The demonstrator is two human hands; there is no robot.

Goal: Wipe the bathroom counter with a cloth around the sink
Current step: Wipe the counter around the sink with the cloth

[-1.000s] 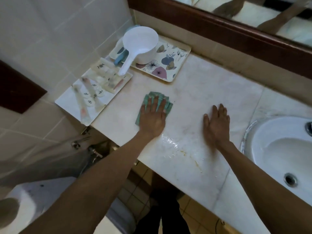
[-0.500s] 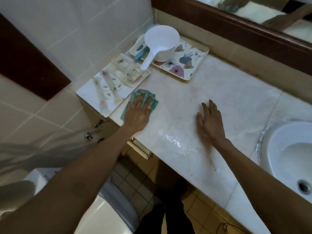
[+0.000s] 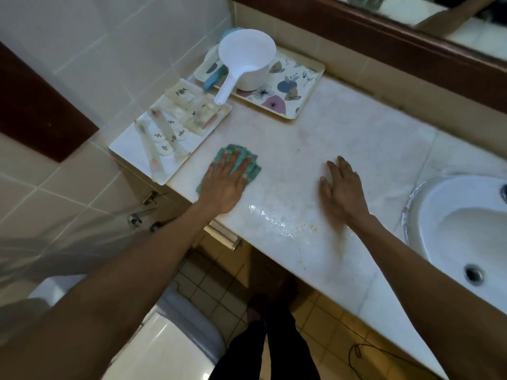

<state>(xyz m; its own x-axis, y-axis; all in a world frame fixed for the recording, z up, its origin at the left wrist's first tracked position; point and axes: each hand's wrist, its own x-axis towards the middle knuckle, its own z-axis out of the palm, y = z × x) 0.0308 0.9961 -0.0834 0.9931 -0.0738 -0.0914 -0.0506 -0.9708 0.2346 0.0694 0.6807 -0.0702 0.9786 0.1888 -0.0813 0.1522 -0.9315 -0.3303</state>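
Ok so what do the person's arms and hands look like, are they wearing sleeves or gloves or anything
Both forearms are bare as far as the view shows, with no sleeves in sight. The left hand and the right hand have no gloves, and no rings, watch or bracelets are visible. The only clothing in view is dark trousers below the counter edge.

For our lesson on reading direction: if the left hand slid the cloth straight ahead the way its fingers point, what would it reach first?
The left hand, flat on the cloth, points up and slightly right. The counter ahead looks bare, so it would probably reach the floral tray first.
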